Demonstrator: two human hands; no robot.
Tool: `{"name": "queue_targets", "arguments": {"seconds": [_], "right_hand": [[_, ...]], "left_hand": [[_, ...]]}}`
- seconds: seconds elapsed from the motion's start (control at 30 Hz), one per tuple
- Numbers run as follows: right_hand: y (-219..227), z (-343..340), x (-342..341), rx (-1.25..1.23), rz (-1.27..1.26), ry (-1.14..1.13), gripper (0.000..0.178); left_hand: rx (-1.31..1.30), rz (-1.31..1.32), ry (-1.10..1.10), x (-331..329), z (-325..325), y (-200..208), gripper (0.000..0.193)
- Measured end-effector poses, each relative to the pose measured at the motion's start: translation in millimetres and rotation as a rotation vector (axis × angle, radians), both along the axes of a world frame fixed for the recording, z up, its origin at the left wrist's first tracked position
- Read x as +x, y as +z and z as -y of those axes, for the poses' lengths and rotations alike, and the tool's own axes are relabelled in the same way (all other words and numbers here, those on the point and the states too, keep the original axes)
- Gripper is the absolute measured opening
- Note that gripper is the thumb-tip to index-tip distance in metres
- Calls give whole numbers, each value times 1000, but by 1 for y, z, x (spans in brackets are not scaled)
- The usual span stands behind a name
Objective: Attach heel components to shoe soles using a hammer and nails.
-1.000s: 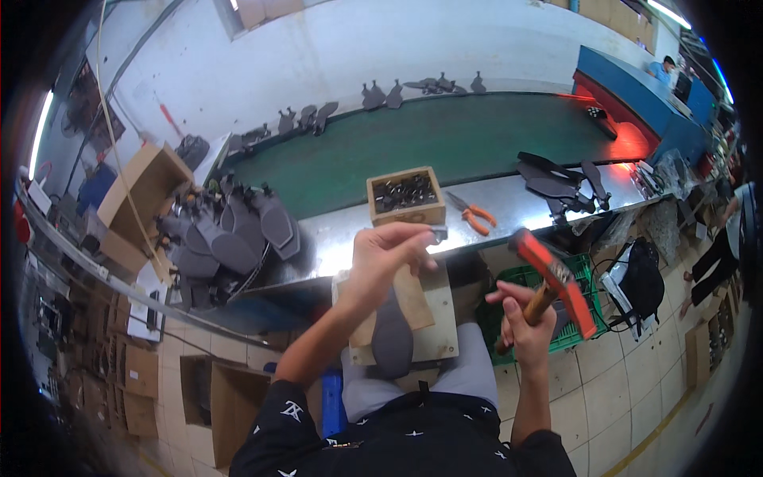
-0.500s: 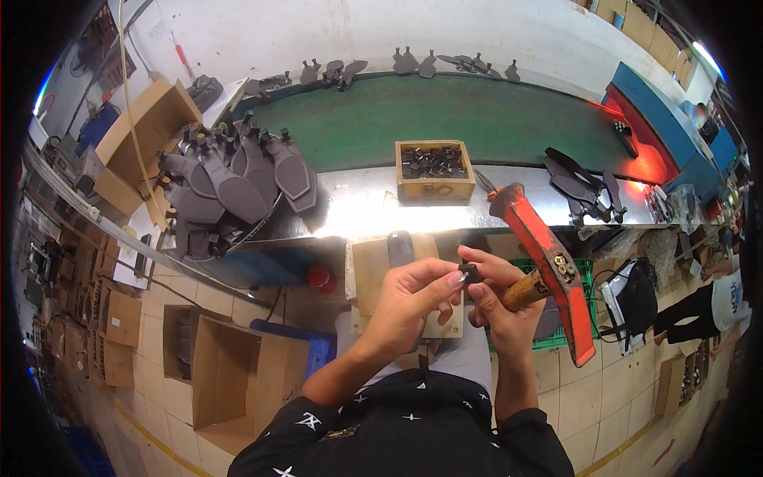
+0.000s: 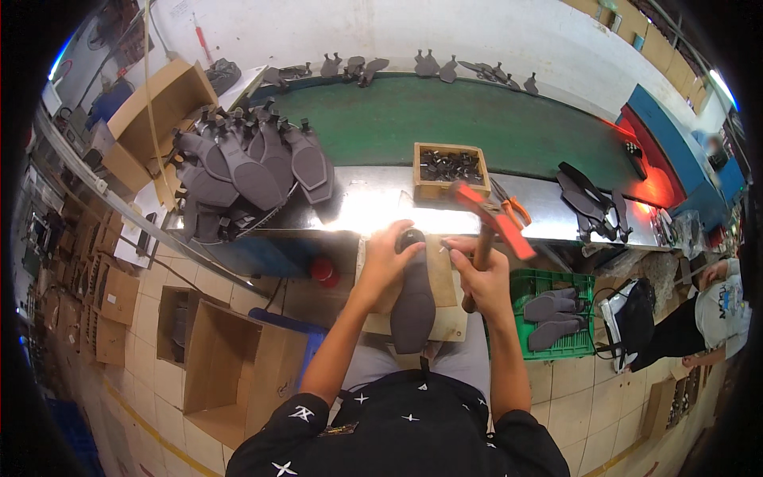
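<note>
A dark grey shoe sole (image 3: pixel 413 310) with a heel lies lengthwise in front of me, over a pale board (image 3: pixel 380 324) above my lap. My left hand (image 3: pixel 385 261) is closed round the heel end, thumb and fingers on either side of its dark round tip. My right hand (image 3: pixel 486 278) grips the wooden handle of a hammer (image 3: pixel 497 222) with a red head, tilted up to the right. Between that hand's thumb and forefinger, just right of the heel, is a small piece with a pale pin, its body mostly hidden.
A wooden box (image 3: pixel 439 191) of small black heel tips stands on the metal ledge, with orange-handled pliers (image 3: pixel 517 211) beside it. Soles are heaped (image 3: pixel 254 171) at left. Behind runs a green conveyor belt (image 3: pixel 413 119). A green crate (image 3: pixel 552 346) holds soles at right; another person (image 3: pixel 719 310) stands beyond.
My hands have parted from the small black piece they held together. The left has moved to the sole's heel; the right keeps the hammer, its head now farther left and higher.
</note>
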State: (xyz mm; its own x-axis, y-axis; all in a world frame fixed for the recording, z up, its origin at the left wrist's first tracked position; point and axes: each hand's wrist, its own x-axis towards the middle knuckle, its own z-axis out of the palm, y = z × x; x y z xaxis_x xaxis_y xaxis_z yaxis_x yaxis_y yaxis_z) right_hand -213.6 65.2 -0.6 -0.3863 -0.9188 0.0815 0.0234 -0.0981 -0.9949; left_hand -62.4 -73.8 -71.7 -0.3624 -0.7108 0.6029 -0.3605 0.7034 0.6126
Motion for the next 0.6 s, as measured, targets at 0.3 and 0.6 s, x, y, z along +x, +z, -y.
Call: {"name": "queue_targets", "arguments": {"seconds": [0.3,0.6], "right_hand": [[-55,69,-12,-27,-452,128,22],[-46,75,0,-89,-578,171,24]], "left_hand": [[594,-86,-254,14,7,5,25],[511,-107,-304,22,16,-8,31]]}}
